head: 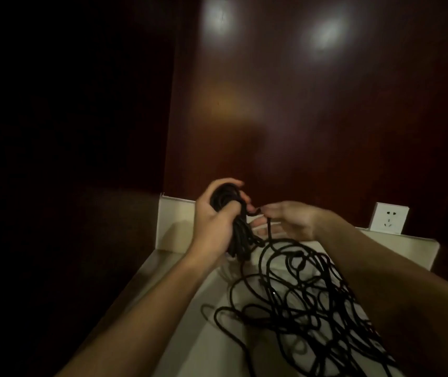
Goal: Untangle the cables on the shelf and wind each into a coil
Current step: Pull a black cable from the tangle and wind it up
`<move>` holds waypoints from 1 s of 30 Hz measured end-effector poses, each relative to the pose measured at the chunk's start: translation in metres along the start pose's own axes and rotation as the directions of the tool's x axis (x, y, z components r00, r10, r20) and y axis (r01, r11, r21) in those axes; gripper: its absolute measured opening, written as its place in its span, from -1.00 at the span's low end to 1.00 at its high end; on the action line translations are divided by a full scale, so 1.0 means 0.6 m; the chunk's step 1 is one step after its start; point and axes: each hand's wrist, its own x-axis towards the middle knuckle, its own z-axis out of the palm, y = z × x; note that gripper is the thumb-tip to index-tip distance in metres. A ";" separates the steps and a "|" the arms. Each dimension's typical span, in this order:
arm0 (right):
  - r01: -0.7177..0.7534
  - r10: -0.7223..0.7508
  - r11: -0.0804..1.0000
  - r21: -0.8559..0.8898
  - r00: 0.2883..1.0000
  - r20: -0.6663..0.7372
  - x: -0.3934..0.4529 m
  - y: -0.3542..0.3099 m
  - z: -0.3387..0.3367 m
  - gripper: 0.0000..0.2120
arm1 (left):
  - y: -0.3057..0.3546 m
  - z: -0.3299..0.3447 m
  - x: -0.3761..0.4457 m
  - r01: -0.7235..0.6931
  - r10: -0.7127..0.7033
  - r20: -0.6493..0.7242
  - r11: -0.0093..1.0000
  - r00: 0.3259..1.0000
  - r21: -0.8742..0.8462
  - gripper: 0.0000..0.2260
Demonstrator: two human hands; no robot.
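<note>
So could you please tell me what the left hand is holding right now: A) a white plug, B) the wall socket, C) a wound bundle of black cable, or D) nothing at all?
C: the left hand grips a wound bundle of black cable, while the right hand pinches a strand leading up from the tangle on the shelf.

I can't separate strands in the tangled cables [312, 303]; they run off the bottom edge, and my right forearm [397, 289] covers some.
</note>
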 end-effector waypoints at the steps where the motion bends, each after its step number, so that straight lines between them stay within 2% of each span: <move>1: -0.030 0.028 0.999 -0.018 0.995 -0.096 0.009 -0.012 0.003 -0.76 | -0.005 0.012 -0.002 0.016 -0.017 -0.027 1.000 0.999 -0.026 -0.69; 3: -0.006 0.015 1.000 0.027 0.939 -0.344 0.034 -0.040 0.016 -0.73 | -0.011 0.029 0.010 0.041 -0.054 -0.124 0.994 0.991 -0.101 -0.69; 5: 0.094 -0.119 0.993 -0.074 0.822 -0.557 0.056 -0.055 0.030 -0.78 | -0.007 0.041 0.025 0.036 -0.069 -0.184 0.984 0.981 -0.175 -0.70; 7: 0.194 -0.272 0.962 -0.191 0.721 -0.637 0.060 -0.053 0.041 -0.72 | 0.005 0.047 0.036 0.008 -0.052 -0.184 0.973 0.982 -0.232 -0.71; 8: 0.251 -0.352 0.935 -0.249 0.722 -0.596 0.055 -0.048 0.042 -0.68 | 0.014 0.045 0.040 -0.011 -0.035 -0.184 0.969 0.982 -0.245 -0.71; 9: 0.301 -0.415 0.907 -0.295 0.764 -0.495 0.045 -0.045 0.041 -0.67 | 0.025 0.039 0.046 -0.026 -0.023 -0.190 0.966 0.982 -0.256 -0.71; 10: 0.325 -0.428 0.890 -0.319 0.837 -0.341 0.032 -0.046 0.037 -0.67 | 0.034 0.029 0.057 -0.036 -0.021 -0.207 0.963 0.978 -0.268 -0.72; 11: 0.302 -0.362 0.900 -0.313 0.919 -0.155 0.019 -0.046 0.028 -0.70 | 0.042 0.014 0.069 -0.032 -0.038 -0.227 0.955 0.973 -0.294 -0.73; 12: 0.241 -0.243 0.926 -0.289 0.970 0.031 0.011 -0.049 0.016 -0.72 | 0.049 -0.001 0.080 -0.011 -0.078 -0.248 0.942 0.966 -0.336 -0.74; 14: 0.128 -0.031 0.946 -0.298 0.950 0.310 -0.001 -0.055 -0.001 -0.76 | 0.051 -0.025 0.090 0.043 -0.168 -0.255 0.900 0.952 -0.433 -0.75; 15: 0.104 0.043 0.929 -0.356 0.924 0.381 0.000 -0.056 0.000 -0.77 | 0.048 -0.032 0.088 0.063 -0.192 -0.251 0.893 0.949 -0.446 -0.75; 16: 0.101 0.093 0.889 -0.447 0.916 0.391 0.000 -0.056 0.010 -0.76 | 0.042 -0.035 0.083 0.078 -0.208 -0.259 0.896 0.943 -0.437 -0.75; 18: 0.113 0.102 0.732 -0.672 0.957 0.272 0.006 -0.051 0.046 -0.69 | 0.024 -0.037 0.076 0.095 -0.257 -0.321 0.892 0.912 -0.443 -0.77; 20: 0.140 -0.083 0.436 -0.889 0.990 0.115 0.010 -0.035 0.087 -0.66 | 0.011 -0.041 0.077 0.079 -0.311 -0.403 0.864 0.861 -0.497 -0.80; 21: 0.118 -0.223 0.267 -0.956 0.973 0.058 0.012 -0.019 0.105 -0.65 | 0.009 -0.043 0.080 0.054 -0.316 -0.436 0.855 0.842 -0.516 -0.80; 22: 0.063 -0.358 0.142 -0.988 0.934 0.008 0.012 0.001 0.118 -0.62 | 0.009 -0.044 0.082 0.032 -0.310 -0.457 0.854 0.834 -0.520 -0.80; 24: -0.059 -0.583 -0.002 -0.998 0.811 -0.047 0.017 0.042 0.127 -0.56 | 0.010 -0.036 0.086 0.009 -0.274 -0.464 0.868 0.843 -0.496 -0.78; 25: -0.118 -0.656 -0.061 -0.991 0.754 -0.050 0.027 0.058 0.123 -0.54 | 0.011 -0.026 0.083 0.011 -0.255 -0.454 0.881 0.854 -0.474 -0.77; 27: -0.147 -0.718 -0.183 -0.972 0.696 0.030 0.049 0.074 0.107 -0.60 | 0.008 -0.009 0.076 0.037 -0.247 -0.418 0.892 0.874 -0.450 -0.77; 29: -0.081 -0.757 -0.266 -0.961 0.634 0.157 0.062 0.071 0.079 -0.71 | -0.005 -0.005 0.072 0.080 -0.299 -0.393 0.871 0.870 -0.485 -0.78; 30: -0.030 -0.759 -0.316 -0.948 0.609 0.233 0.065 0.064 0.062 -0.69 | -0.012 -0.007 0.073 0.107 -0.341 -0.384 0.850 0.858 -0.516 -0.79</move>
